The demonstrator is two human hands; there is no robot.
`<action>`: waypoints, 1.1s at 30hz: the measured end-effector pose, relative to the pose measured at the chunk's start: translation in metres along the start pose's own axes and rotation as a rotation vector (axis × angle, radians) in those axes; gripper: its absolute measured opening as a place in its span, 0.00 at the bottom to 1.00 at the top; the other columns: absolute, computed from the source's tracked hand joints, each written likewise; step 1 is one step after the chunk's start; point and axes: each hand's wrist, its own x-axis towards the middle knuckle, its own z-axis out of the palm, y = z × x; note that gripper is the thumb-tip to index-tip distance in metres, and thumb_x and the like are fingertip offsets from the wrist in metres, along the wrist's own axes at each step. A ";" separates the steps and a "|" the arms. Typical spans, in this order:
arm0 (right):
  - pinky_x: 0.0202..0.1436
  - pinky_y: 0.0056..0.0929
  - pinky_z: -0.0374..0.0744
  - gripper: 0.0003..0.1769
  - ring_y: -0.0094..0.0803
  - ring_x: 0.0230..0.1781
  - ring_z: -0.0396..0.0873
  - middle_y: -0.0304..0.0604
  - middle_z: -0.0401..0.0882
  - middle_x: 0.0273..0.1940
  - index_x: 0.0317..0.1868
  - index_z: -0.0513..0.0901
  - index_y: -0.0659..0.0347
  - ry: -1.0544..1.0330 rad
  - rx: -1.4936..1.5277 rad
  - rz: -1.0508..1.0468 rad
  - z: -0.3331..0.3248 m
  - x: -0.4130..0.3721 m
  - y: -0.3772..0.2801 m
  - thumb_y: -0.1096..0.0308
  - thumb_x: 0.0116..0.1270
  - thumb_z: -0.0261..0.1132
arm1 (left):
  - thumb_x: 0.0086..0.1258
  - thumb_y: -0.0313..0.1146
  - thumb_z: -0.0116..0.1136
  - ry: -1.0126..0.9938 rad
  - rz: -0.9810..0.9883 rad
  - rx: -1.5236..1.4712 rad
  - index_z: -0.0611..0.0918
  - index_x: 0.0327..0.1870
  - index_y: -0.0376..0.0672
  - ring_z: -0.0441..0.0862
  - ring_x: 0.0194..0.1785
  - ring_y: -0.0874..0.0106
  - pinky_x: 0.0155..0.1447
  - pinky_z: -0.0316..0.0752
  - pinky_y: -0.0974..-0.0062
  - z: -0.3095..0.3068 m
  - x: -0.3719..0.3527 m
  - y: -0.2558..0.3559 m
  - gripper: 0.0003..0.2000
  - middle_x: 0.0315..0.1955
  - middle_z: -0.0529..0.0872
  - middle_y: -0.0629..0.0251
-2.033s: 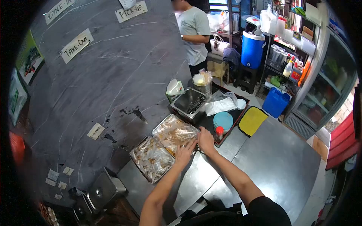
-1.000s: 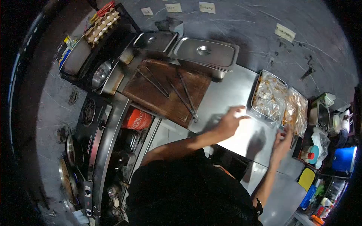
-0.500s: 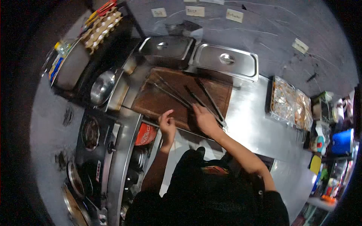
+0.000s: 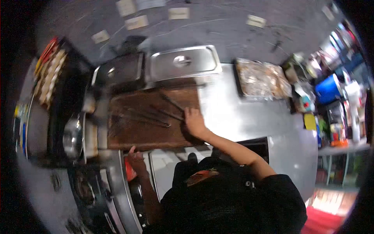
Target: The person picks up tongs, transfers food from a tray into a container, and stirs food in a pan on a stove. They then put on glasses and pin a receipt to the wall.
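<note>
– Where is the thing under the fingers lying?
– The right pair of tongs (image 4: 172, 102) is lying flat on the brown board (image 4: 124, 138), its joined end being covered by the right hand (image 4: 194, 123) near the board's right edge. The left pair of tongs (image 4: 160, 122) is lying just beside it, being touched by neither hand.
– How are the hands being held?
– The right hand is being held palm down, its fingers bent over the joined end; whether the end is being pinched cannot be told through the blur. The left hand (image 4: 136, 159) is being held in shadow at the board's near left edge, one digit pointing up; whether that edge is being touched cannot be told either.
– How is the right pair likely to be handling?
– A light, stiff, springy piece is being suggested by the long thin legs, and nothing fragile. Some slipperiness is being allowed for, should the smooth surface be greasy. The surest hold is probably being offered just beyond the joined end, across both legs.
– What look is being presented?
– A narrow V is being formed, opening toward the left. A dull, dark grey is being shown against the brown, the tips being lost in blur.
</note>
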 end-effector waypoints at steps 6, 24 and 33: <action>0.43 0.42 0.77 0.15 0.46 0.46 0.71 0.53 0.70 0.41 0.45 0.72 0.69 0.091 0.119 0.009 -0.007 0.000 0.011 0.72 0.57 0.55 | 0.64 0.24 0.51 -0.132 -0.517 -0.021 0.73 0.55 0.42 0.74 0.35 0.78 0.28 0.70 0.82 0.062 0.032 0.065 0.17 0.47 0.75 0.62; 0.35 0.28 0.73 0.20 0.29 0.28 0.75 0.44 0.79 0.29 0.51 0.76 0.62 -0.274 1.203 0.375 -0.044 -0.058 0.085 0.59 0.63 0.58 | 0.61 0.25 0.55 -0.129 -0.163 0.441 0.67 0.60 0.36 0.72 0.49 0.53 0.55 0.68 0.64 0.146 0.035 0.119 0.24 0.54 0.66 0.47; 0.36 0.42 0.74 0.22 0.49 0.34 0.77 0.53 0.75 0.36 0.52 0.71 0.65 0.002 0.737 0.059 -0.043 -0.036 0.058 0.61 0.61 0.60 | 0.63 0.31 0.56 0.068 -0.703 0.320 0.42 0.67 0.25 0.62 0.60 0.39 0.56 0.69 0.57 0.144 0.108 0.109 0.41 0.58 0.56 0.26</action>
